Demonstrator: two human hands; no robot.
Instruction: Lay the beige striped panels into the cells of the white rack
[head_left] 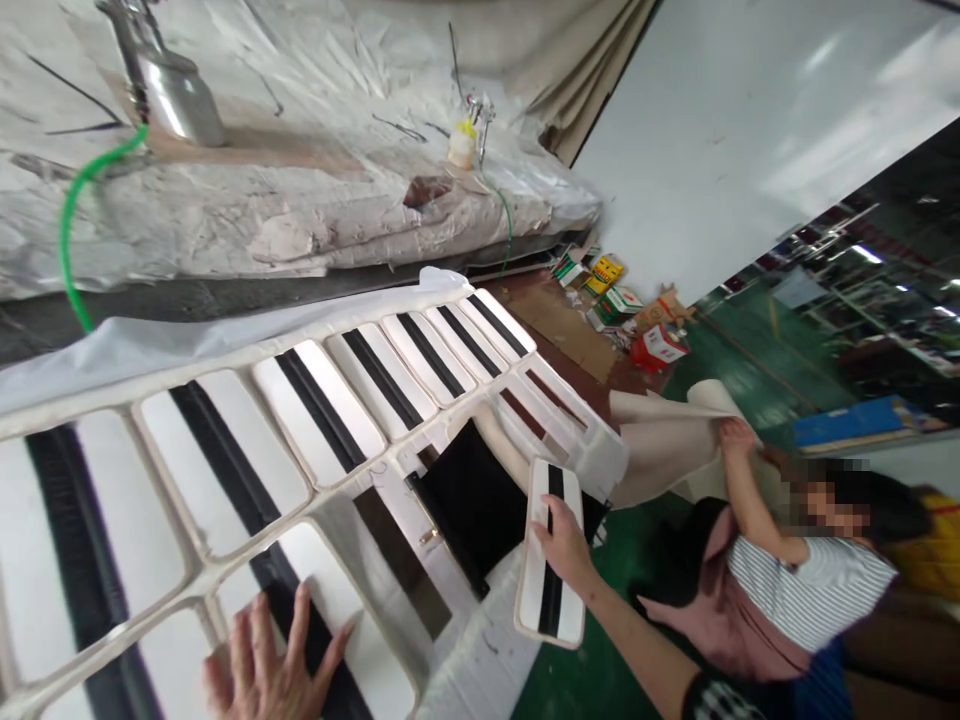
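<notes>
My left hand (274, 655) lies with fingers spread on a white, round-cornered panel (341, 590) with a black stripe down its middle. The edge of a similar panel in my right hand (562, 545) is gripped between thumb and fingers; this white panel (531, 600) is tilted, its black stripe facing me. Behind it, a black cloth piece (472, 500) with a small brass-coloured fitting on its edge lies over the white slatted frame (409, 535). Several matching striped panels (319, 410) lie in rows on the frame.
Beyond the panels is a plastic-covered bench (315, 215) with a metal spray gun cup (180, 100), a green hose (71, 230) and a yellow-topped bottle (463, 145). Cans and boxes (611, 305) stand on the floor. At right, another person (802, 600) touches a cloth roll (716, 398).
</notes>
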